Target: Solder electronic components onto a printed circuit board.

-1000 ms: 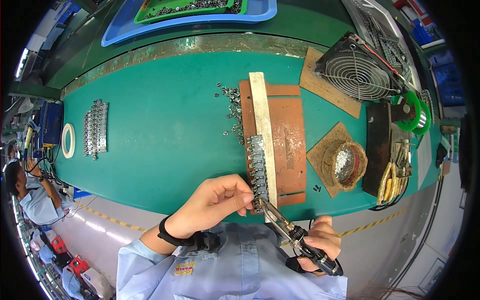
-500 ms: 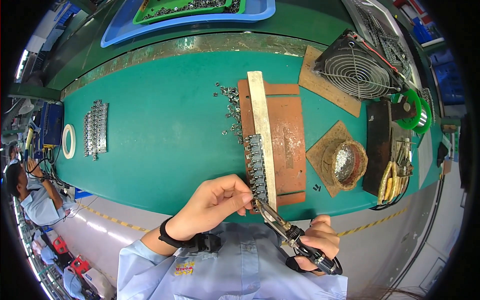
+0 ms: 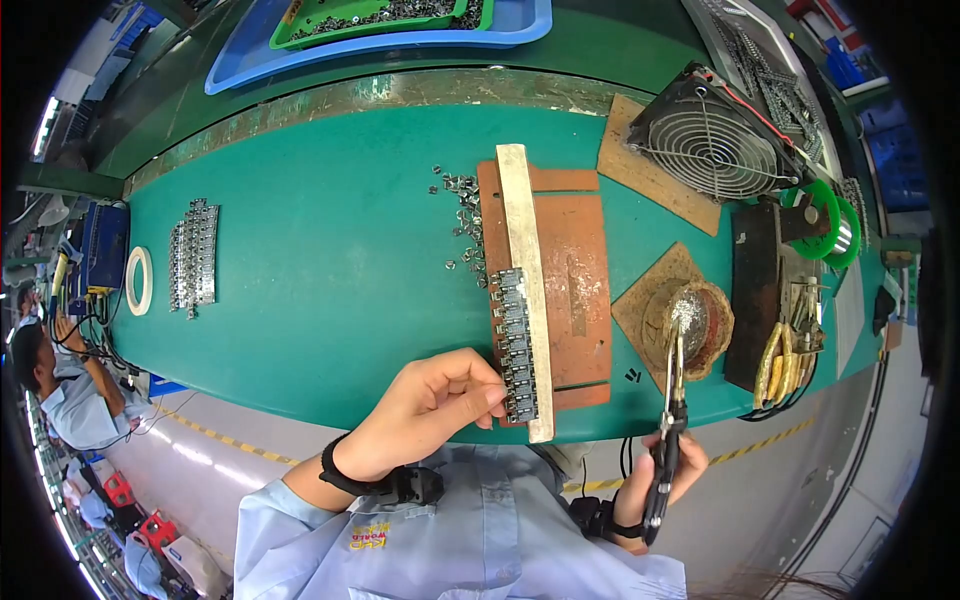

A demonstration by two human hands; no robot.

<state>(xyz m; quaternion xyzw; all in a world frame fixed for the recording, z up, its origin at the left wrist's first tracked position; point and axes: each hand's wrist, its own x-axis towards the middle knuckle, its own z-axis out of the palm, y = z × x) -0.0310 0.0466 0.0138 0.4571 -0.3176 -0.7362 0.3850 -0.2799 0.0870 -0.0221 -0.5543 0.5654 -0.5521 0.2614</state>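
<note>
Left hand [image 3: 430,410] on connector strip [image 3: 516,345] (fingertips), right hand [image 3: 668,475] gripping soldering iron [image 3: 668,420]

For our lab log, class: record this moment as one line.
left hand: touching row of small metal parts | right hand: black-handled soldering iron, tip at round brass-wool pot

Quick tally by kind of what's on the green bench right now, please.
Soldering iron: 1
Tip-cleaner pot: 1
Fan: 1
Solder spool: 1
Tape roll: 1
Brown jig board: 1
Rows of metal parts: 2
Total: 8
</note>
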